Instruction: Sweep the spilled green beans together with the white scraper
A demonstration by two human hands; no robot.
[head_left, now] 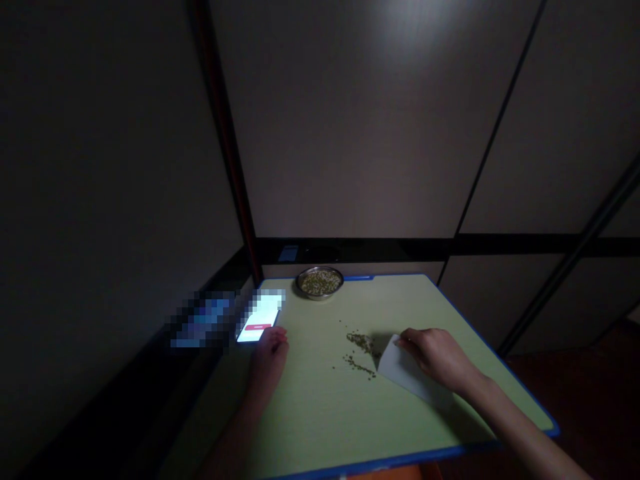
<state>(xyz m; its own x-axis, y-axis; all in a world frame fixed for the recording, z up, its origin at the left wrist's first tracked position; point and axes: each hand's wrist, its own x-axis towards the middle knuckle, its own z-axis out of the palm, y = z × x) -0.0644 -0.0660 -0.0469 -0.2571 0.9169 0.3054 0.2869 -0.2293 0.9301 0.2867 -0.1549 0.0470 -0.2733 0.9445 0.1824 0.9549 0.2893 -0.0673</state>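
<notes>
My right hand (434,353) pinches the upper edge of a white sheet of paper or card (407,375), which stands tilted on the table. Its left end touches or nearly touches a loose scatter of small green beans (361,342), with a thinner line of them nearer to me. My left hand (273,348) rests at the table's left side, fingers loosely curled together, with nothing visible in them. It lies close to the near end of a phone (261,319) with a lit screen. A round metal bowl (321,296) at the back holds green beans mixed with pale grains.
The pale green table (320,427) has a blue rim. Behind it and on the left rise panelled walls or cabinet doors (350,133) with a glossy dark band that reflects the phone. The room is dim, and the floor (590,380) at the right is dark.
</notes>
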